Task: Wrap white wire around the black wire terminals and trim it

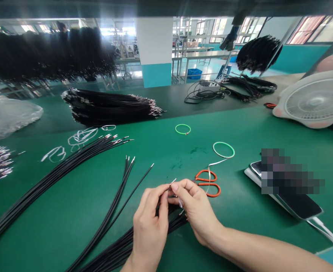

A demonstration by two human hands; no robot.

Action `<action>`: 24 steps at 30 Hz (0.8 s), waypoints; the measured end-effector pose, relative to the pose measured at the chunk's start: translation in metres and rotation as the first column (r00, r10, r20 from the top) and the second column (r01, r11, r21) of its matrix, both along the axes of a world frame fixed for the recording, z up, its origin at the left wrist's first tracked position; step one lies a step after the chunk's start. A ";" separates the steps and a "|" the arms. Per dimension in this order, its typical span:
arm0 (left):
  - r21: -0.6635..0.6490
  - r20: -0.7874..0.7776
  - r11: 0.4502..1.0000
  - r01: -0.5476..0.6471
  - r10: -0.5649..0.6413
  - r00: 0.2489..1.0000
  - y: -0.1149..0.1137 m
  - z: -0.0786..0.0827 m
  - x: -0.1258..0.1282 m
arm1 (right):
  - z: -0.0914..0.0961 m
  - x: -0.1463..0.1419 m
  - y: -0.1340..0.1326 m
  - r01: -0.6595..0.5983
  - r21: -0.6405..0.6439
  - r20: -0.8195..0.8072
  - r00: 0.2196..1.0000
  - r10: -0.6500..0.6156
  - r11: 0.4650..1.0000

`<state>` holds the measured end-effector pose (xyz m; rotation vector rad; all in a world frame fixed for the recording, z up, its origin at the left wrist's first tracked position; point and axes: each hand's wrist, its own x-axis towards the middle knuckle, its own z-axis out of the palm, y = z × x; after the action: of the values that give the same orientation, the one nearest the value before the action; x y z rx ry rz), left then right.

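Observation:
Between the fingertips of my left hand [151, 219] and my right hand [197, 211] is a thin black cable end with a small metal tip [173, 182]. Both hands are pinched closed on it, and most of this cable is hidden by my fingers. Beneath the hands lies a bundle of black cables [114, 251], its tips partly covered by my right hand. A smaller group of black cables [118, 200] and one single cable [132, 195] lie left of my left hand. Scissors with orange handles [209, 190] rest just beyond my right hand.
A green ring [182, 129] and a white-green tape roll [223, 150] lie ahead. A phone [296, 200] is at right, near a white fan [316, 100]. Larger cable bundles [107, 105] lie at the back and left [56, 173], beside white strips [83, 136].

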<state>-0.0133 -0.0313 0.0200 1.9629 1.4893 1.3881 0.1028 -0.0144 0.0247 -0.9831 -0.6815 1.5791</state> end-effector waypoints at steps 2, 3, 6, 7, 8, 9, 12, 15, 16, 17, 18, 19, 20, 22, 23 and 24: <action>0.021 -0.005 1.000 0.006 -0.006 1.000 0.000 0.001 0.000 | 0.000 0.000 0.000 0.002 0.005 -0.005 1.000 -0.002 1.000; 0.030 -0.008 0.999 0.011 -0.011 1.000 0.000 0.002 0.000 | -0.001 0.000 0.000 -0.002 0.009 -0.007 1.000 0.002 1.000; 0.041 -0.012 0.999 0.022 -0.022 1.000 0.000 0.003 0.000 | -0.002 0.000 0.000 -0.014 0.016 -0.014 1.000 0.015 1.000; 0.040 -0.014 0.999 0.024 -0.024 1.000 0.000 0.003 0.000 | -0.002 -0.001 0.000 -0.014 0.013 -0.016 1.000 0.015 1.000; 0.039 -0.019 0.999 0.027 -0.027 0.999 0.000 0.003 -0.001 | -0.002 -0.001 0.000 -0.012 0.009 -0.017 1.000 0.012 1.000; 0.040 -0.024 0.999 0.029 -0.028 0.999 -0.001 0.002 -0.001 | -0.001 -0.001 0.000 -0.008 0.005 -0.019 1.000 0.008 1.000; 0.040 -0.032 0.999 0.032 -0.031 0.999 -0.001 0.000 -0.001 | 0.000 -0.001 0.000 0.001 -0.002 -0.025 1.000 -0.001 1.000; -0.006 0.010 0.999 0.034 -0.034 0.999 -0.001 -0.001 -0.002 | 0.000 -0.001 -0.001 0.000 0.001 -0.013 1.000 0.000 1.000; -0.050 0.049 0.998 0.039 -0.036 0.998 -0.001 -0.001 -0.002 | 0.000 -0.001 -0.001 0.000 0.011 0.004 1.000 0.000 1.000; -0.108 0.102 0.993 0.052 -0.040 0.994 0.000 0.000 -0.003 | -0.001 0.000 -0.001 0.001 0.029 0.029 1.000 -0.002 1.000; -0.172 0.165 0.983 0.069 -0.041 0.985 0.001 0.000 -0.004 | -0.002 0.000 -0.001 0.000 0.056 0.062 0.998 -0.004 0.998; -0.233 0.231 0.968 0.092 -0.036 0.972 0.002 0.001 -0.005 | -0.004 0.001 0.000 -0.004 0.089 0.101 0.995 -0.005 0.996; -0.288 0.297 0.951 0.116 -0.026 0.954 0.003 0.003 -0.006 | -0.005 0.001 0.001 -0.011 0.123 0.141 0.990 -0.006 0.992; -0.374 0.415 0.916 0.148 0.022 0.910 0.007 0.006 -0.008 | -0.007 0.002 0.003 -0.025 0.185 0.215 0.976 -0.016 0.982; -0.409 0.463 0.899 0.157 0.057 0.884 0.009 0.008 -0.009 | -0.008 0.003 0.004 -0.031 0.207 0.243 0.970 -0.021 0.978; -0.441 0.505 0.882 0.165 0.092 0.858 0.011 0.009 -0.009 | -0.008 0.003 0.005 -0.032 0.223 0.263 0.964 -0.028 0.974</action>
<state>-0.0227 -0.0205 0.0295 1.1903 1.3482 1.2452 0.1058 -0.0089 0.0167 -1.0307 -1.0249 1.3474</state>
